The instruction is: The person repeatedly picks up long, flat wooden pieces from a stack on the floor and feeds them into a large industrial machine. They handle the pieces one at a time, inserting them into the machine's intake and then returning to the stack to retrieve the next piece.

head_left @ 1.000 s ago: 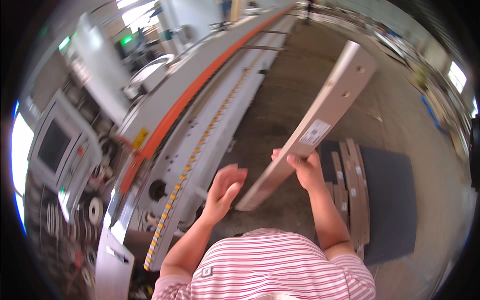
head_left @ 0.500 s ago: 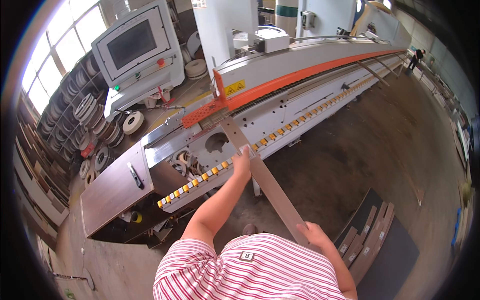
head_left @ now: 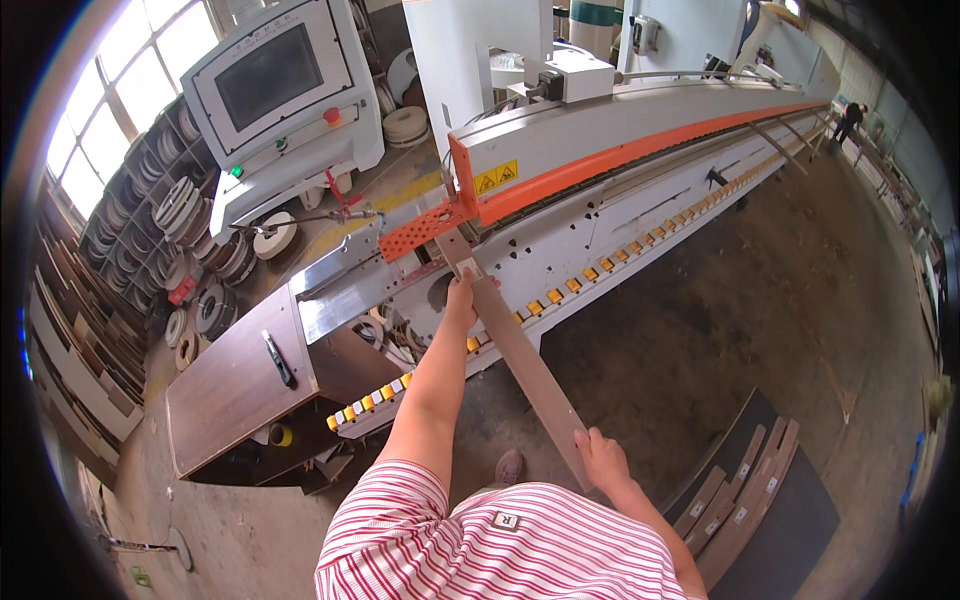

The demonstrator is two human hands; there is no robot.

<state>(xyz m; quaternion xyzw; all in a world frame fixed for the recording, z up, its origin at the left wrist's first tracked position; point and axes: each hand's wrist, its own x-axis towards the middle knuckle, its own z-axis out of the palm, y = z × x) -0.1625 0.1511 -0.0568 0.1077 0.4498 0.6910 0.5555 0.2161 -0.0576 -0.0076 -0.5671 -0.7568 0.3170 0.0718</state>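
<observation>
A long, narrow brown board (head_left: 530, 363) slants from my body up to the machine, its far end at the orange perforated guard (head_left: 428, 230). My left hand (head_left: 462, 298) is closed round the board near that far end, beside a white label on its face. Closer to me, my right hand (head_left: 603, 460) grips the near end, thumb on top and the other fingers partly hidden. The board crosses above the row of yellow rollers (head_left: 555, 297) along the front of the long grey machine (head_left: 640, 125).
A control panel (head_left: 268, 75) stands at the far left. On a brown cabinet (head_left: 235, 385) lies a utility knife (head_left: 278, 360). Rolls of edge banding (head_left: 215, 308) fill the left side. At lower right, several brown strips (head_left: 755, 485) rest on a dark panel (head_left: 795, 520). A person (head_left: 848, 122) stands far off.
Both hands have pushed the board forward and slightly left, so its far end is now at the orange guard. My view has shifted a little, and a shoe shows more fully below.
</observation>
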